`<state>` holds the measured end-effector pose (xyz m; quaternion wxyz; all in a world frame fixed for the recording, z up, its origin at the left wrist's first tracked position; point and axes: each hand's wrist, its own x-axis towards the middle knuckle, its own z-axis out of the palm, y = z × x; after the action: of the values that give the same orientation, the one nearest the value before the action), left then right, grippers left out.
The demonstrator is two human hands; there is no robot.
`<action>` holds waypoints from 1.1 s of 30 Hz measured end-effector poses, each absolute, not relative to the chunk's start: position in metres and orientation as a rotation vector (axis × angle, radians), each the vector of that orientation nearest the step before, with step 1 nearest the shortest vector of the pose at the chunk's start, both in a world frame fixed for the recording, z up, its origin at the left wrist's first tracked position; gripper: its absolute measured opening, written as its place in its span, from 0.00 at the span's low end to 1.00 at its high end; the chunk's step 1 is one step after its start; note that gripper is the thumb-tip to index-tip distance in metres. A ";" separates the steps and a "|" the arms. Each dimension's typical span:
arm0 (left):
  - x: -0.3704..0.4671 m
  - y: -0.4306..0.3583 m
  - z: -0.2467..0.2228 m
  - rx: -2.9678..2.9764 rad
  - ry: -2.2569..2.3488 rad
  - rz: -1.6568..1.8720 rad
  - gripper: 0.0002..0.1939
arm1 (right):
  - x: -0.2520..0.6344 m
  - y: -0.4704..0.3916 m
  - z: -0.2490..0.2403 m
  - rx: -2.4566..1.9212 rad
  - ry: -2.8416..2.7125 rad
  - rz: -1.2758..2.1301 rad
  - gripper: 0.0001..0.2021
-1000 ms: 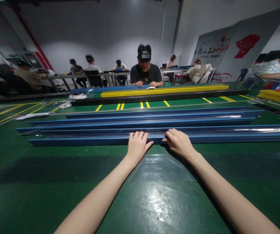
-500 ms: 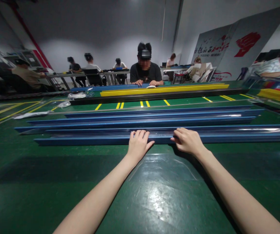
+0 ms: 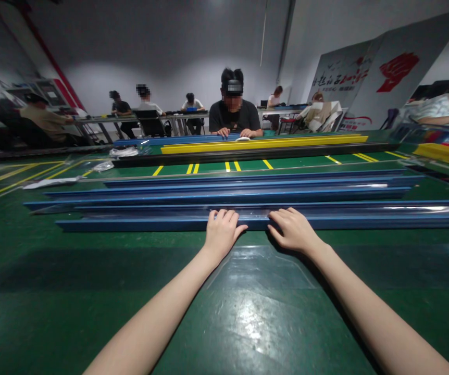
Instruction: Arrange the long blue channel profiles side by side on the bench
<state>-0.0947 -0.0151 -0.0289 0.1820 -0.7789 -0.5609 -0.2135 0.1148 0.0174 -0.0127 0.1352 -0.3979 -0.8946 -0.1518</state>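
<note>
Across the table runs a long blue plastic profile (image 3: 150,225), channel-shaped, with glossy clear film (image 3: 396,209) along its inside. My left hand (image 3: 221,232) grips its near edge, fingers bent over the rim and thumb pointing right. A short way to the right, my right hand (image 3: 292,228) holds the same edge, with the fingers curled over into the channel and the thumb on the front side. The fingertips of both hands are partly hidden inside the profile. Between me and the profile, a clear plastic sheet (image 3: 261,271) lies flat on the green tabletop (image 3: 131,317).
Behind lie more blue profiles (image 3: 248,191), then a black profile (image 3: 306,152) and a yellow one (image 3: 263,144). A co-worker (image 3: 235,117) sits opposite, hands at another blue profile. Crumpled plastic (image 3: 103,166) rests at left, a yellow tray (image 3: 443,152) at right.
My right hand has slid left along the near edge, closer to my left hand, and its thumb has come lower. My left hand and the profile look nearly unchanged.
</note>
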 end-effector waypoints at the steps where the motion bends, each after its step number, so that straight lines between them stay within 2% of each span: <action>1: -0.095 -0.015 -0.029 -2.196 -1.583 -0.600 0.16 | 0.113 0.017 -0.012 -1.149 -2.602 -0.415 0.11; 17: -0.096 -0.014 -0.031 -2.174 -1.577 -0.576 0.17 | 0.109 0.017 -0.018 -1.127 -2.552 -0.287 0.20; 33: -0.095 -0.015 -0.029 -2.156 -1.588 -0.542 0.18 | 0.108 0.015 -0.017 -1.162 -2.551 -0.250 0.20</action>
<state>-0.0950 -0.0152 -0.0293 0.2036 -0.7726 -0.5691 -0.1942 0.1084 0.0150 -0.0166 0.1628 -0.4075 -0.8943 -0.0878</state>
